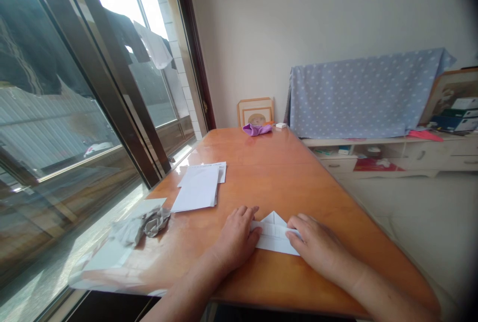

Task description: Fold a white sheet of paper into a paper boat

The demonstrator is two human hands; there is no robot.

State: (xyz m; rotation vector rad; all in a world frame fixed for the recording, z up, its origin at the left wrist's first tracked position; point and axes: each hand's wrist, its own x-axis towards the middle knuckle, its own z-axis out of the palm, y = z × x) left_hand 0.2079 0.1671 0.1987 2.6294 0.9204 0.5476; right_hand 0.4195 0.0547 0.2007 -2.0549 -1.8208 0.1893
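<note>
A folded sheet of white paper (274,236) lies on the orange wooden table (284,187), near its front edge, with a pointed flap rising at its far side. My left hand (237,235) holds the paper's left end, fingers curled and pressed against it. My right hand (317,245) lies over its right end, covering that part from view. Beyond my left hand is a stack of loose white paper sheets (196,188). A crumpled grey cloth (144,226) lies further left, near the table's window side.
A crumpled purple cloth (257,129) and a small white box (281,125) sit at the far end of the table, by a framed picture (255,111). A tall glass window (89,88) runs along the left. A low white cabinet (392,155) with a polka-dot blue cloth (358,94) stands at right.
</note>
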